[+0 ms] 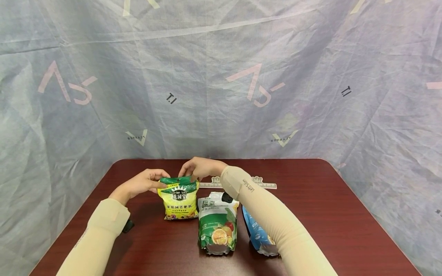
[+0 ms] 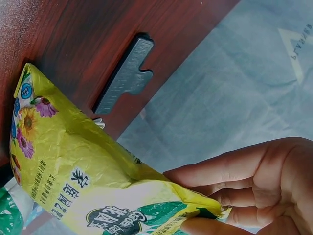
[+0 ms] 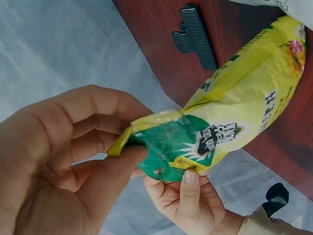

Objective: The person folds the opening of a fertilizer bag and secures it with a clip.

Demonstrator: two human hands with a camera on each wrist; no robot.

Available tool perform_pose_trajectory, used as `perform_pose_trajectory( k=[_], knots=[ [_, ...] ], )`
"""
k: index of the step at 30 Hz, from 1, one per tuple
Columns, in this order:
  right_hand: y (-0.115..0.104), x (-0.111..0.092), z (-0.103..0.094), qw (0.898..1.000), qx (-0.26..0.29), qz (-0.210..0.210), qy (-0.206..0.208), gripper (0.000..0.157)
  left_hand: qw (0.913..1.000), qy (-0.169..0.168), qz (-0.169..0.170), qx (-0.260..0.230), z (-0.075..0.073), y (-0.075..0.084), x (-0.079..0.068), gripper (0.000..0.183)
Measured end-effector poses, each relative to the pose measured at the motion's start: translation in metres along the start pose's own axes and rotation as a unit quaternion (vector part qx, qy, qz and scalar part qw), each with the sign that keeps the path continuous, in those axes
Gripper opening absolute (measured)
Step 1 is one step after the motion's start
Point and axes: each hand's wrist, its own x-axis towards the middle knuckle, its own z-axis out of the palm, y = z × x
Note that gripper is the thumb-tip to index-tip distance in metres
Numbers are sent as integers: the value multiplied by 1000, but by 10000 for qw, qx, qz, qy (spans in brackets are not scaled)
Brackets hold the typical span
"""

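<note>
A yellow and green fertilizer bag point(image 1: 179, 205) stands upright on the table, tilted in both wrist views. My left hand point(image 1: 143, 183) pinches its top left corner between thumb and fingers, as the left wrist view shows closely. At the opposite top corner, my right hand point(image 3: 83, 152) pinches the green edge of the bag between thumb and fingers. Flowers are printed low on the yellow bag point(image 2: 93, 156). Behind it lies a dark sealing clip point(image 2: 124, 76), which also appears as a black clip point(image 3: 194, 39) in the right wrist view.
A green and white pouch point(image 1: 217, 226) stands just right of the yellow bag. Farther right, a blue pouch point(image 1: 257, 232) is partly covered by my right forearm. White ruler-marked clips point(image 1: 267, 185) lie behind the pouches. A grey cloth point(image 1: 207, 96) hangs beyond the table point(image 1: 328, 222).
</note>
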Motion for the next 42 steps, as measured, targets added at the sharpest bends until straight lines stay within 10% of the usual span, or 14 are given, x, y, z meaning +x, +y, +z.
perform_pose_trajectory(
  k=[9,16,21,29,35,42],
  knots=[
    [4,3,0,10000,31,-43,-2,35,9991,390,19,-133,2,-1,-4,34],
    [7,5,0,10000,6,-58,-13,36,9762,1537,887,1251,14,-3,-16,36],
    [8,6,0,10000,-45,-25,6,35,9228,2255,1628,2665,26,-1,-24,43],
    [7,5,1,10000,-2,3,-41,35,7970,2814,2722,4599,47,0,-29,56],
    [7,6,1,10000,25,10,-9,35,7189,2846,2973,5602,64,-5,-30,49],
    [8,6,1,10000,-31,13,51,34,6620,2938,3040,6189,75,-16,-28,47]
  ],
)
